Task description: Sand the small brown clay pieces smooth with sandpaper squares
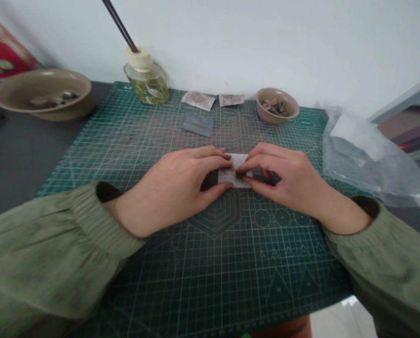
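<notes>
A small white paper packet [235, 162] lies flat on the green cutting mat [196, 263], between my two hands. My left hand [185, 180] rests on its left side, with the thumb at the lower edge and the fingertips on top, thumb and fingers apart. Over the right part of the packet, my right hand [283, 176] has its thumb and fingertips brought close together around a small dark spot. What the right fingertips pinch there is too small to make out.
Behind my hands are two paper packets [198, 100] [231, 99], a grey piece [198, 124] and a small bowl of chunks [276, 105]. A reed diffuser [148, 82] and larger bowl [42, 91] stand left. A clear plastic bag [368, 155] lies right.
</notes>
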`<state>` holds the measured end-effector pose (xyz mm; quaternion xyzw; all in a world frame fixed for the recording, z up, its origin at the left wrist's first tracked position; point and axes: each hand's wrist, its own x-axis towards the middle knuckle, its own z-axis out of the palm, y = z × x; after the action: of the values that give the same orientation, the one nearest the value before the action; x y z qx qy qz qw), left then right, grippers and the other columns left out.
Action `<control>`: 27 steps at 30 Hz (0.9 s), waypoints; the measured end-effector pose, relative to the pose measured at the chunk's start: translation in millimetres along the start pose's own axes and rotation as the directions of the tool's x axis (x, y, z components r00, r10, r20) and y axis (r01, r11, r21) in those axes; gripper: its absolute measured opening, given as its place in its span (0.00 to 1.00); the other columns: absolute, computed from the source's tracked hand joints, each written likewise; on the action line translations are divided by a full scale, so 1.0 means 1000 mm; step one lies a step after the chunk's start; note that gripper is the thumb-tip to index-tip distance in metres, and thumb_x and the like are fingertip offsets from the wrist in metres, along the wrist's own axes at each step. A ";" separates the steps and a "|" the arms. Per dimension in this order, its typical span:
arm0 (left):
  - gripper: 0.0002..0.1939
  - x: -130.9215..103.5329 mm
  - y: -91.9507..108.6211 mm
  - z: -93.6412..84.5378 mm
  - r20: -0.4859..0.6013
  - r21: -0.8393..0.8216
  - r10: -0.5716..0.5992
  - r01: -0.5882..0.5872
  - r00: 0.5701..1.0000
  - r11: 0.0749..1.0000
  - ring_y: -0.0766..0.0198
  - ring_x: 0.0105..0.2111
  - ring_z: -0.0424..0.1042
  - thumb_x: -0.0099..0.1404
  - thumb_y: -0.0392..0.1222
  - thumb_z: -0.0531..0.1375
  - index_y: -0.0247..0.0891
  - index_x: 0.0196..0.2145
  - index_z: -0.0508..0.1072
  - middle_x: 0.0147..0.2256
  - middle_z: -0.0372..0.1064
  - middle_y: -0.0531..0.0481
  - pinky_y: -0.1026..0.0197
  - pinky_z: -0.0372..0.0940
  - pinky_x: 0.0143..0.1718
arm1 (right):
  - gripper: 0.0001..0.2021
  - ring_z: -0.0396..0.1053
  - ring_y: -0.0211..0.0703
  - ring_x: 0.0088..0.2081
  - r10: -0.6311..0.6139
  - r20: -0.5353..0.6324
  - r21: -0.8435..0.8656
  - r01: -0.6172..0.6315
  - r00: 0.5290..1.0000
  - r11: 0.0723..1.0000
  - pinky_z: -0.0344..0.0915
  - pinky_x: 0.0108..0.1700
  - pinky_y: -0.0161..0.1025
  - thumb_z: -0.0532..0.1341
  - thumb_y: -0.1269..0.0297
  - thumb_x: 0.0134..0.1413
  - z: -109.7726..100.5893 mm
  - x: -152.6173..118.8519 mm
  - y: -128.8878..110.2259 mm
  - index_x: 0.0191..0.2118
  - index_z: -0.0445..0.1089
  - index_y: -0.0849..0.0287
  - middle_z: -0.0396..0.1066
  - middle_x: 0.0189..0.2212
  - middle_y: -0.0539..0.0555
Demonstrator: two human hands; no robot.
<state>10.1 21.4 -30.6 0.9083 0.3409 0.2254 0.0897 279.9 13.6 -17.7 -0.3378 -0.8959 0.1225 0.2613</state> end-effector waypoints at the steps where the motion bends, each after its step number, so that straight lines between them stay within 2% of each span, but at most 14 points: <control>1: 0.19 0.000 0.000 0.000 0.001 0.002 -0.003 0.003 1.000 1.000 0.45 0.63 0.79 0.78 0.47 0.63 0.38 0.61 0.81 0.61 0.80 0.42 0.42 0.74 0.66 | 0.08 0.78 0.46 0.44 -0.004 -0.001 -0.009 0.004 1.000 1.000 0.70 0.43 0.41 0.67 0.71 0.69 0.000 0.000 0.000 0.50 0.80 0.56 0.81 0.48 0.56; 6: 0.19 -0.001 0.001 0.000 0.003 0.005 -0.023 0.023 1.000 1.000 0.46 0.61 0.80 0.78 0.48 0.64 0.42 0.62 0.81 0.61 0.81 0.44 0.44 0.74 0.66 | 0.09 0.80 0.47 0.45 -0.003 -0.012 -0.041 0.003 1.000 0.999 0.72 0.43 0.42 0.66 0.71 0.70 0.001 -0.001 -0.001 0.51 0.80 0.55 0.82 0.48 0.56; 12: 0.19 -0.001 0.001 0.001 -0.006 0.012 -0.026 0.026 1.000 1.000 0.45 0.61 0.81 0.78 0.49 0.64 0.41 0.61 0.81 0.62 0.80 0.43 0.43 0.75 0.64 | 0.08 0.80 0.49 0.45 0.007 0.009 -0.143 -0.006 1.000 0.990 0.73 0.42 0.45 0.65 0.69 0.72 0.002 -0.004 -0.006 0.52 0.79 0.57 0.82 0.50 0.58; 27: 0.19 -0.001 0.000 0.004 -0.031 0.005 -0.044 0.045 0.999 0.999 0.44 0.61 0.81 0.77 0.49 0.66 0.41 0.60 0.82 0.61 0.81 0.44 0.43 0.75 0.65 | 0.07 0.81 0.51 0.44 -0.052 0.037 -0.302 0.061 0.998 0.951 0.72 0.39 0.46 0.62 0.68 0.76 0.002 -0.005 -0.017 0.50 0.79 0.61 0.82 0.49 0.60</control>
<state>11.3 20.1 -34.5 0.8972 0.3630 0.2362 0.0867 272.8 -2.3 -14.9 -0.3462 -0.9171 -0.0189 0.1969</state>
